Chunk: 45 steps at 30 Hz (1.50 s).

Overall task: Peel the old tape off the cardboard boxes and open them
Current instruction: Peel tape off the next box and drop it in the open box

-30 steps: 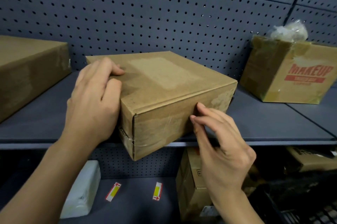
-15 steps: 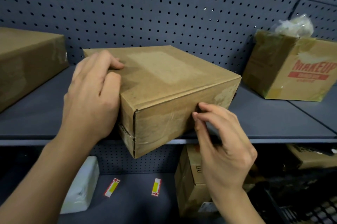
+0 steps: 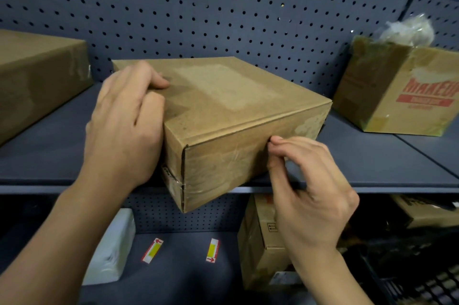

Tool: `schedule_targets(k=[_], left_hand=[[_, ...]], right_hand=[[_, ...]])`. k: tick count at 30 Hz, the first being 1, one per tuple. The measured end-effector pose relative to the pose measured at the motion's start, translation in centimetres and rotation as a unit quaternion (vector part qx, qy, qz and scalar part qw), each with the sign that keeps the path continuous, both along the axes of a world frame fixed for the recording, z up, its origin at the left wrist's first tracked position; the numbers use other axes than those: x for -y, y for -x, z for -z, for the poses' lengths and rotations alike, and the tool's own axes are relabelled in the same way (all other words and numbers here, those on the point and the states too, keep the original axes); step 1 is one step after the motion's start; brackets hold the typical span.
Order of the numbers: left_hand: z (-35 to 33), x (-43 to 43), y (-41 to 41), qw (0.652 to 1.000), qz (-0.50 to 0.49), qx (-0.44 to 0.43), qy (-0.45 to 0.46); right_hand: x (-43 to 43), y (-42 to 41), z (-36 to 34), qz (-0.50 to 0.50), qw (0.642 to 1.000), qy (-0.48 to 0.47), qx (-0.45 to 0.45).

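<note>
Head view: right box [image 3: 397, 86] reads "MAKEUP" in red.

Taped box [image 3: 223, 116], closed, shelf edge

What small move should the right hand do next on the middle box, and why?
Probably pinch and pull the tape edge sideways: the right hand has its fingertips at the clear tape on the middle box front, while the left hand steadies it.

The left hand [image 3: 124, 128] braces the cardboard box [image 3: 238, 116] on the shelf [image 3: 372, 163]; the right hand [image 3: 308, 195] pinches at clear tape [image 3: 223, 165] on its front.
</note>
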<state>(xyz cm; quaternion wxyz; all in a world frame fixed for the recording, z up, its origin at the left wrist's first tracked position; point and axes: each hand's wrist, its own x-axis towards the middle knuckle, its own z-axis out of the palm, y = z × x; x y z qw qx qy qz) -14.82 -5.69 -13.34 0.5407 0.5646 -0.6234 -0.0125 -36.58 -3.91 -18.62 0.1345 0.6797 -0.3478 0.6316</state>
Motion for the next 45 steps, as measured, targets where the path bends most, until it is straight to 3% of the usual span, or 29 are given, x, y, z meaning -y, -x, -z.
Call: schedule_targets(k=[8, 45], left_hand=[[-0.12, -0.07, 0.08, 1.0, 0.006, -0.009, -0.005], [-0.05, 0.14, 0.06, 1.0, 0.01, -0.012, 0.004]], right_hand=[[0.22, 0.49, -0.5, -0.005, 1.0, -0.008, 0.017], [0.15, 0.31, -0.85, -0.019, 0.996, 0.064, -0.06]])
